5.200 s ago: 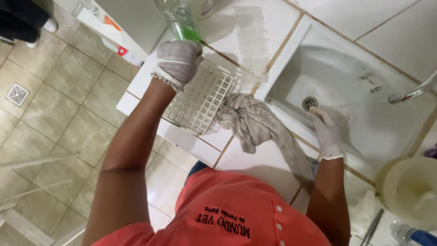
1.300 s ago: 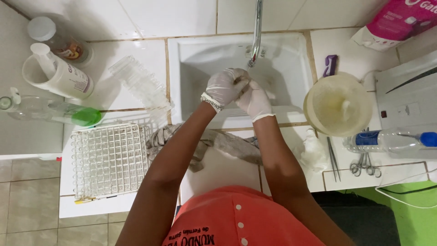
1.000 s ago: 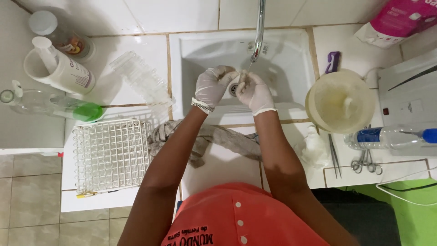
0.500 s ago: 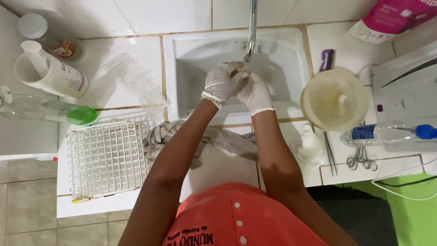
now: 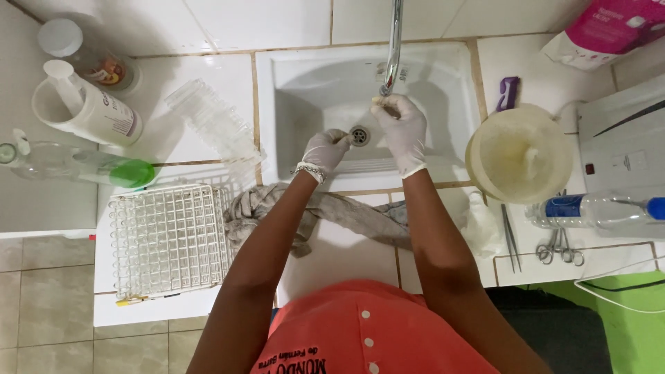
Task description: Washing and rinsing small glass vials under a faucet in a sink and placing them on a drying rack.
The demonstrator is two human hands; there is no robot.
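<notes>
While both gloved hands worked inside the white sink (image 5: 443, 83), the right hand (image 5: 402, 128) reached up under the chrome faucet (image 5: 393, 48), fingertips pinched on something small and pale at the spout. The left hand (image 5: 324, 149) sat curled near the drain (image 5: 359, 135), its grip too hidden to tell. A grey cloth (image 5: 346, 215) lay on the near rim, with a white wire rack (image 5: 170, 239) to its left.

Both gloved hands are in the white sink (image 5: 298, 90), right hand (image 5: 402, 128) under the tap (image 5: 393, 41).
</notes>
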